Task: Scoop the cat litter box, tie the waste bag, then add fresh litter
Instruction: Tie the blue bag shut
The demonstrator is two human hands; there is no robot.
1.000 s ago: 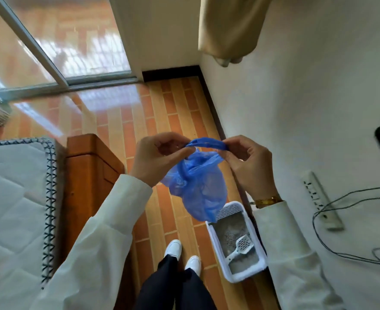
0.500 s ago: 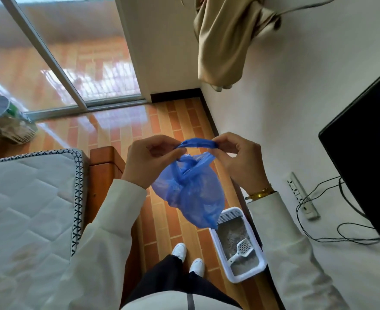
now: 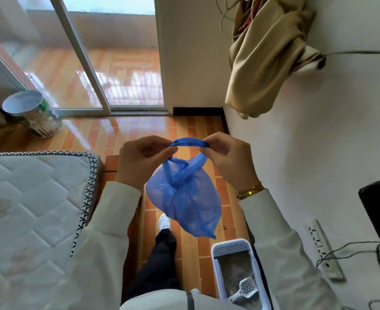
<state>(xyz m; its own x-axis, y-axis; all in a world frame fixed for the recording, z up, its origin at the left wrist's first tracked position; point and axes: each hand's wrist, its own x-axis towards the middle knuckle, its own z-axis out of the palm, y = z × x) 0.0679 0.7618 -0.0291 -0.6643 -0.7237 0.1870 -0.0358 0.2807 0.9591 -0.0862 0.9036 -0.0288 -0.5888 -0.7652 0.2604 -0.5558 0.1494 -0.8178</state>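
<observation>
1. Blue plastic waste bag (image 3: 184,202) hangs in mid-air at frame centre, above the floor (image 3: 122,130), its neck twisted into a knot with two handle strips rising from it.
2. Left hand (image 3: 139,159): grip closed, thumb and fingers pinching the left end of the blue strip stretched across the top of the bag.
3. Right hand (image 3: 227,155): grip closed too, fingertips pinching the right end of the same strip; gold bracelet (image 3: 250,191) on that wrist, at the cuff of a cream sleeve (image 3: 280,253).
4. Strip runs taut and roughly level between the two hands; bag body bulges below, its lower tip pointing toward 5 o'clock.
5. Litter box (image 3: 231,245), white, sits on the floor at 5 o'clock from the bag, right against the wall; grey litter inside.
6. Scoop (image 3: 245,287), white and slotted, lies in the litter at the near end of the box, handle toward 7 o'clock.
7. Mattress (image 3: 32,209), quilted white with dark trim, fills the 9 o'clock side on a wooden bed frame (image 3: 112,166).
8. Metal can (image 3: 32,113) stands on the floor at 10 o'clock, near the sliding glass door (image 3: 84,63).
9. Beige cloth (image 3: 267,59) hangs on the wall at 1 o'clock, with cords tangled above it.
10. Power strip (image 3: 325,253) at 4 o'clock, with black cables trailing; dark screen edge (image 3: 379,220) at 3 o'clock.
11. Dark trouser leg and white shoe (image 3: 164,222) visible below the bag.
</observation>
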